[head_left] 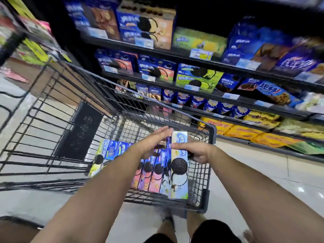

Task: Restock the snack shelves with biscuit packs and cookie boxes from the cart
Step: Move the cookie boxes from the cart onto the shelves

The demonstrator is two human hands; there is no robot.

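Our right hand (195,152) curls its grip round the rightmost box (179,174), lying lengthwise near-to-far in the cart (212,137), with our left hand (154,143) flat and empty just left.

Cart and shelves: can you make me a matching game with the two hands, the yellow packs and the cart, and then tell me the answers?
Things:
1. left hand
2. right hand
3. yellow packs
4. cart

Matches:
A. on the lowest shelf
B. grips the pale cookie box
C. fingers straight
D. dark wire mesh

Pairs: 1-C, 2-B, 3-A, 4-D.
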